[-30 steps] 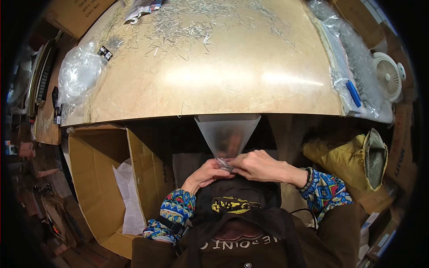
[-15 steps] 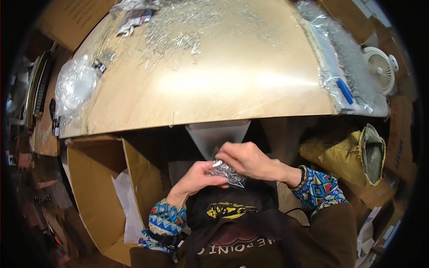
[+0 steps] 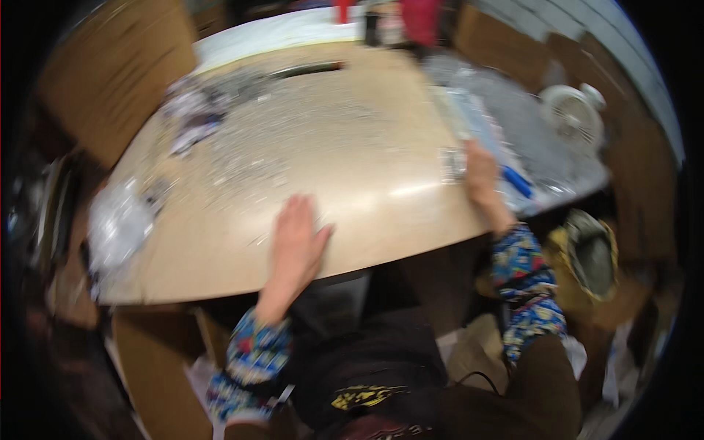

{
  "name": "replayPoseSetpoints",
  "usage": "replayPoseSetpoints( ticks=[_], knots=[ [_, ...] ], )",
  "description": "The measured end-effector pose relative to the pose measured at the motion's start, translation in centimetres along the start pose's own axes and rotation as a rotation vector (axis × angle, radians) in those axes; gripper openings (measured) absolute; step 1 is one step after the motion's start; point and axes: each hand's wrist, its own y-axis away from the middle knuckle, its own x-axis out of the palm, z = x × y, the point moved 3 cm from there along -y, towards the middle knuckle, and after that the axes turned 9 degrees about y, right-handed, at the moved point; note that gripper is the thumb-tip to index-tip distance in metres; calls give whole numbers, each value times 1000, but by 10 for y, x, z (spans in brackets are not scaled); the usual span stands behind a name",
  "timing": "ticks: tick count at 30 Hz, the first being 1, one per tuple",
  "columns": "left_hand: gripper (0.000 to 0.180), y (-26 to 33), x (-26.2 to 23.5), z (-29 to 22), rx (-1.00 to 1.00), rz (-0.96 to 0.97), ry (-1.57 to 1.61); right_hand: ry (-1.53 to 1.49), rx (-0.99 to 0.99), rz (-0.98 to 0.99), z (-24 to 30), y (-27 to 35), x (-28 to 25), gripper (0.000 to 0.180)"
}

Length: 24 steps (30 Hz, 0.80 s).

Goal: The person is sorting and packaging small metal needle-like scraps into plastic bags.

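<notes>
My left hand reaches over the near edge of the wooden table, fingers stretched out and palm down, holding nothing. Beside it on the tabletop are several thin shiny metal pieces, spread loosely toward the far side. At the table's right part, my right hand is closed on a small clear plastic bag with silvery contents. Motion blurs the bag, and its far edge is hard to make out. A blue marker lies just right of that hand.
Crumpled clear plastic sits at the table's left edge. A white fan stands at the right, beyond plastic sheeting. An open cardboard box is below left; a yellow sack is below right. Another carton rises at far left.
My hands have parted from in front of my body. The left let go of the small bag and went forward over the table; the right carried it forward and right. The view tilted upward.
</notes>
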Motion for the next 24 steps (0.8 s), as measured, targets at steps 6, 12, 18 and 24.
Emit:
replayPoseSetpoints(
  ticks=[6,12,18,24],
  knots=[
    [27,18,-66,36,-119,-405,133,145,123,173,-12,-22,-33,27],
    [35,89,-178,171,-523,-499,-477,-152,52,193,59,-28,-36,25],
    [58,111,-142,159,-392,-143,-245,-620,-287,226,229,-42,-79,23],
    [33,125,-97,40,187,-144,42,-897,-691,229,326,-21,-126,41]
  ],
)
